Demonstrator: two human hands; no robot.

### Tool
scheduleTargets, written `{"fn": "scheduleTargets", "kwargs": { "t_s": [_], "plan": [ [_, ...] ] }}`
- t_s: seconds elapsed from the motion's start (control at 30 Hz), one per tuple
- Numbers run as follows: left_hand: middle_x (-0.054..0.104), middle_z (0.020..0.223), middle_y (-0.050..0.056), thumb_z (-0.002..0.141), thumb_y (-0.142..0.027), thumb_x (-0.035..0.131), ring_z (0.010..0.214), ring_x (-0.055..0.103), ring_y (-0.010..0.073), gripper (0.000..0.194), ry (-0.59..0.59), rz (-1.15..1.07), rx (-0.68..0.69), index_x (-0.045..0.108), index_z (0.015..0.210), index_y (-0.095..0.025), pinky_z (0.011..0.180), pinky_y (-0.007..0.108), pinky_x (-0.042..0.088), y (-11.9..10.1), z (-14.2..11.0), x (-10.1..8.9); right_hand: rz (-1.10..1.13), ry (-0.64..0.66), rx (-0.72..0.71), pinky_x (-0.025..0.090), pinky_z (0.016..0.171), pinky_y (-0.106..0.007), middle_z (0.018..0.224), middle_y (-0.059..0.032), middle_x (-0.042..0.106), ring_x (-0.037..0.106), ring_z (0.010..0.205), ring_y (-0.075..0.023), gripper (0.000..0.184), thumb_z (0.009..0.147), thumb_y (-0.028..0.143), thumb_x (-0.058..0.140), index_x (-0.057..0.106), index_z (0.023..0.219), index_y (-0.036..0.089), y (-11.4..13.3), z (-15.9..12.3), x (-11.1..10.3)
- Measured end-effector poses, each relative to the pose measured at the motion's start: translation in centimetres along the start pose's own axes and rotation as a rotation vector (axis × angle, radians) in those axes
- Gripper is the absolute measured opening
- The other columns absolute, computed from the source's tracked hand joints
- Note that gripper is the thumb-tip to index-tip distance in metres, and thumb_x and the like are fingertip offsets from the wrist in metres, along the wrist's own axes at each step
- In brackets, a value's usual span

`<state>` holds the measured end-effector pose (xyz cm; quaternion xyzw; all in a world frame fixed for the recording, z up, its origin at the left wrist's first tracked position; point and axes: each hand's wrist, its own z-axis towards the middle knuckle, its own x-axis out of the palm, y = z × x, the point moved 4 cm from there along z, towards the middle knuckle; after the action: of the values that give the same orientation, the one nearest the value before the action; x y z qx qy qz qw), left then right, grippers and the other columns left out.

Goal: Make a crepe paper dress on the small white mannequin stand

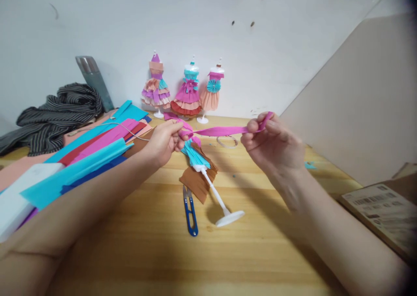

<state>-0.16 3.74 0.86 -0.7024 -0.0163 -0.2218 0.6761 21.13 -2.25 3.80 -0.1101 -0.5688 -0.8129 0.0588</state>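
Observation:
A pink crepe paper strip (221, 131) is stretched level between my two hands. My left hand (167, 140) is closed on its left end, where the paper bunches into a loop. My right hand (272, 141) pinches the other end between thumb and fingers, with a short tail sticking up. Below the left hand a small white dress-form stand (215, 191) lies tilted on the table, its body wrapped in turquoise pleated paper (195, 154). Brown crepe paper (195, 183) lies under it. Blue-handled thread snips (190, 213) rest beside the stand.
Three small dressed mannequins (190, 89) stand against the wall. Coloured crepe sheets (97, 148), a white box (29, 191), a striped cloth (61, 113) and a bottle (94, 81) are at left. A cardboard box (384, 213) sits at right. A clear ring (227, 142) lies behind the strip.

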Motion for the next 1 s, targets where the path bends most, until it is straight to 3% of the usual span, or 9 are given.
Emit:
{"fn": "scheduleTargets", "kwargs": {
  "t_s": [0.1, 0.23, 0.33, 0.5, 0.6, 0.77, 0.87, 1.0],
  "plan": [
    [0.055, 0.051, -0.004, 0.082, -0.022, 0.058, 0.035, 0.045, 0.0042, 0.008, 0.131, 0.123, 0.039, 0.056, 0.084, -0.014, 0.034, 0.014, 0.031, -0.6, -0.5, 0.6, 0.004, -0.029, -0.052, 0.048, 0.057, -0.029, 0.067, -0.0016, 0.057, 0.057, 0.065, -0.0165, 0.014, 0.081, 0.04, 0.058, 0.06, 0.075, 0.029, 0.3, 0.3, -0.7],
    [0.058, 0.05, -0.004, 0.078, -0.033, 0.067, 0.035, 0.044, 0.0055, 0.031, 0.321, 0.562, -0.025, 0.059, 0.101, -0.013, 0.035, 0.016, 0.029, -1.6, -1.3, 1.2, 0.001, 0.018, -0.113, 0.04, 0.048, -0.029, 0.059, -0.0007, 0.05, 0.049, 0.053, -0.0153, 0.027, 0.078, 0.052, 0.057, 0.062, 0.076, 0.026, 0.6, 0.8, -1.4],
    [0.061, 0.055, -0.001, 0.077, -0.041, 0.065, 0.041, 0.05, 0.0073, 0.029, 0.467, 0.861, -0.086, 0.065, 0.084, -0.013, 0.04, 0.017, 0.035, -2.1, -1.7, 0.9, -0.009, 0.051, -0.101, 0.034, 0.044, -0.027, 0.054, 0.0014, 0.047, 0.044, 0.048, -0.0125, 0.027, 0.072, 0.05, 0.066, 0.064, 0.074, 0.023, 0.1, 1.2, -1.5],
    [0.064, 0.059, 0.001, 0.077, -0.037, 0.063, 0.053, 0.052, 0.0086, 0.026, 0.539, 1.074, 0.024, 0.065, 0.062, -0.015, 0.048, 0.019, 0.034, -2.6, -1.1, -0.3, -0.094, 0.105, -0.029, 0.035, 0.046, -0.026, 0.051, 0.0013, 0.048, 0.045, 0.047, -0.0112, 0.035, 0.072, 0.054, 0.065, 0.066, 0.072, 0.019, -1.8, 1.5, -1.6],
    [0.065, 0.059, 0.001, 0.078, -0.04, 0.063, 0.049, 0.048, 0.0081, 0.026, 0.545, 1.115, 0.004, 0.067, 0.071, -0.016, 0.045, 0.019, 0.03, -2.5, -0.6, -1.1, -0.202, 0.145, 0.036, 0.032, 0.045, -0.026, 0.051, 0.0019, 0.048, 0.043, 0.045, -0.0104, 0.037, 0.072, 0.054, 0.065, 0.066, 0.075, 0.018, -2.5, 1.4, -1.6],
    [0.064, 0.057, 0.002, 0.078, -0.047, 0.064, 0.049, 0.053, 0.0095, 0.032, 0.631, 0.993, -0.086, 0.066, 0.076, -0.015, 0.046, 0.019, 0.034, -2.3, -0.7, -1.2, -0.713, 0.275, 0.146, 0.033, 0.05, -0.026, 0.058, 0.0017, 0.054, 0.044, 0.051, -0.0105, 0.028, 0.074, 0.037, 0.069, 0.069, 0.092, 0.015, -3.3, 0.9, -1.5],
    [0.061, 0.051, 0.0, 0.078, -0.046, 0.065, 0.042, 0.046, 0.0072, 0.032, 0.613, 0.912, -0.13, 0.063, 0.073, -0.015, 0.042, 0.018, 0.031, -2.2, -0.8, -1.2, -0.956, 0.391, -0.004, 0.035, 0.053, -0.026, 0.057, 0.0006, 0.055, 0.045, 0.053, -0.0109, 0.019, 0.078, 0.033, 0.063, 0.066, 0.071, 0.015, -3.8, 1.2, -1.3],
    [0.067, 0.065, 0.004, 0.078, -0.04, 0.068, 0.056, 0.059, 0.0087, 0.029, 0.568, 0.723, -0.114, 0.06, 0.071, -0.013, 0.05, 0.017, 0.04, -1.8, -0.8, -0.8, -1.19, 0.331, -0.254, 0.044, 0.065, -0.032, 0.074, -0.0065, 0.065, 0.06, 0.068, -0.0184, 0.018, 0.079, 0.027, 0.06, 0.063, 0.065, 0.017, -3.3, 1.4, -1.2]
  ]
}}
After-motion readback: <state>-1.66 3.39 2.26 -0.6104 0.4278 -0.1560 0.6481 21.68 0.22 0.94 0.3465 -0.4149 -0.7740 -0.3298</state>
